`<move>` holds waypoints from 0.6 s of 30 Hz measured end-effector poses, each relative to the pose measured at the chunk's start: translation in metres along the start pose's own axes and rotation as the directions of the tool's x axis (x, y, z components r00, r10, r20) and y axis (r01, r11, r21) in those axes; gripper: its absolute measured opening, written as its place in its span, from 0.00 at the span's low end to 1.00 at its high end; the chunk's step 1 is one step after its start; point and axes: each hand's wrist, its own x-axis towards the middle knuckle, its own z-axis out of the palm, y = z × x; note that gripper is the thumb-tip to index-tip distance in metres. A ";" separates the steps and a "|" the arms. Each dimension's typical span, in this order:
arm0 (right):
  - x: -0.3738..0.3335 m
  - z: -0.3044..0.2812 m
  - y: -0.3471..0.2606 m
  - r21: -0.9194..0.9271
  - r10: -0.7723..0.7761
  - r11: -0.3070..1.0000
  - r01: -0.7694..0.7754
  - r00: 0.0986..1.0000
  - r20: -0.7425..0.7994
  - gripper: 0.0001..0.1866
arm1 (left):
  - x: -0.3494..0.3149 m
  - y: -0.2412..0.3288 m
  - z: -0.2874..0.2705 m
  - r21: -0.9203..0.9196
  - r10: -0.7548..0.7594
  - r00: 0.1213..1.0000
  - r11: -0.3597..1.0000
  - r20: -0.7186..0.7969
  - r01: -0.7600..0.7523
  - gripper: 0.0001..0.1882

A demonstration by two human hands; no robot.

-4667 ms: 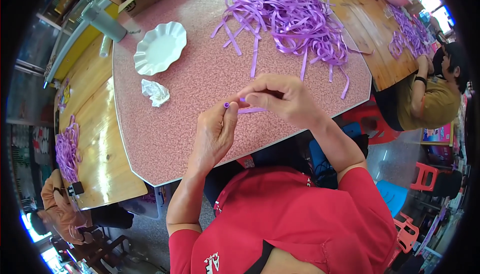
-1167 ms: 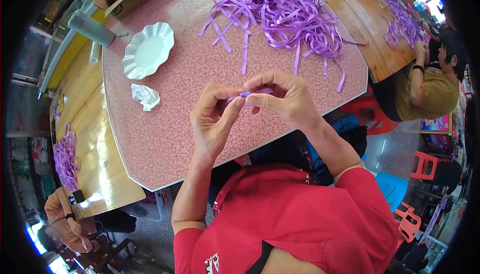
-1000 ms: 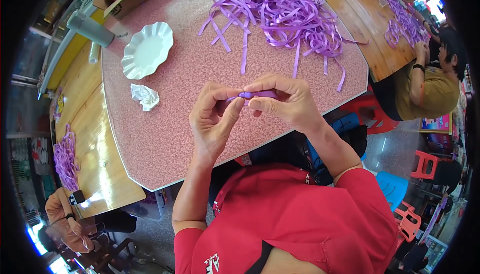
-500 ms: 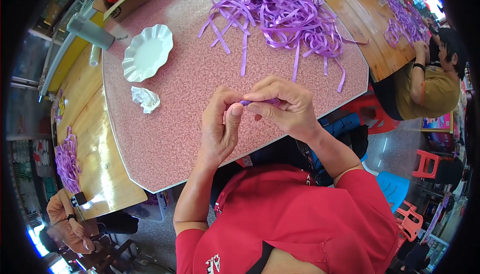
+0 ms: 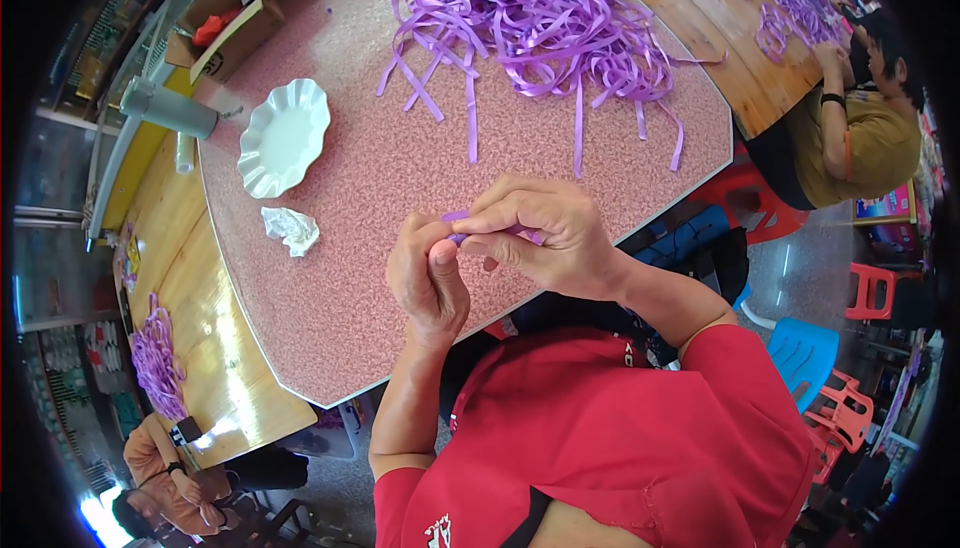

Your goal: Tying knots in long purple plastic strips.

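My left hand (image 5: 428, 273) and my right hand (image 5: 545, 233) meet above the near part of the table, fingertips almost touching. Between them is a short piece of purple ribbon (image 5: 457, 216), which seems folded or rolled. The left thumb and fingers pinch one end of it; the right thumb and forefinger grip the other, and part of it shows behind the right fingers. Most of the ribbon is hidden by my fingers. A large heap of loose purple ribbons (image 5: 530, 23) lies farther off on the table, several ends trailing toward me.
On the pink speckled table (image 5: 370, 148) stand a white scalloped plate (image 5: 285, 138) and a crumpled white tissue (image 5: 291, 230), left of my hands. Beyond are a grey bottle (image 5: 168, 108) and an open cardboard box (image 5: 235, 33). Two people sit at wooden side tables with more purple ribbon.
The view has shifted slightly, with my hands now a little lower and to the left. More of the purple ribbon shows above my fingertips, as a small loop. Both hands keep their pinch.
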 end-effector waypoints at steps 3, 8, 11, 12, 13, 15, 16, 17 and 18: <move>0.001 0.000 0.002 0.050 -0.027 0.998 0.027 1.000 0.009 0.10 | -0.001 0.000 0.001 -0.032 0.013 1.000 0.999 -0.008 -0.014 0.14; 0.003 -0.003 0.003 0.113 -0.037 0.993 0.032 0.998 0.042 0.09 | -0.006 0.003 0.002 -0.110 -0.051 0.999 0.993 -0.004 0.050 0.15; 0.005 -0.004 0.006 0.014 -0.125 0.992 0.124 0.991 0.041 0.09 | -0.010 0.008 0.009 -0.104 -0.113 0.993 0.989 -0.040 0.108 0.15; 0.006 -0.005 0.007 -0.012 -0.166 0.986 0.167 0.985 0.043 0.10 | -0.011 0.009 0.011 -0.100 -0.166 0.984 0.982 -0.065 0.159 0.15; 0.008 -0.005 0.008 -0.035 -0.207 0.977 0.209 0.977 0.047 0.10 | -0.012 0.009 0.011 -0.098 -0.167 0.984 0.982 -0.066 0.161 0.15; 0.010 -0.007 0.013 -0.044 -0.224 0.973 0.226 0.973 0.052 0.10 | -0.013 0.007 0.010 -0.146 -0.228 0.973 0.965 -0.044 0.220 0.14; 0.011 -0.007 0.015 -0.055 -0.241 0.968 0.244 0.969 0.056 0.10 | -0.011 0.007 0.010 -0.143 -0.230 0.972 0.965 -0.045 0.221 0.14; 0.012 -0.007 0.015 -0.052 -0.241 0.968 0.244 0.969 0.056 0.10 | -0.008 0.006 0.011 -0.150 -0.235 0.971 0.962 -0.039 0.227 0.14; 0.012 -0.007 0.015 -0.052 -0.213 0.975 0.215 0.976 0.042 0.11 | -0.004 0.006 0.011 -0.157 -0.241 0.970 0.960 -0.033 0.233 0.13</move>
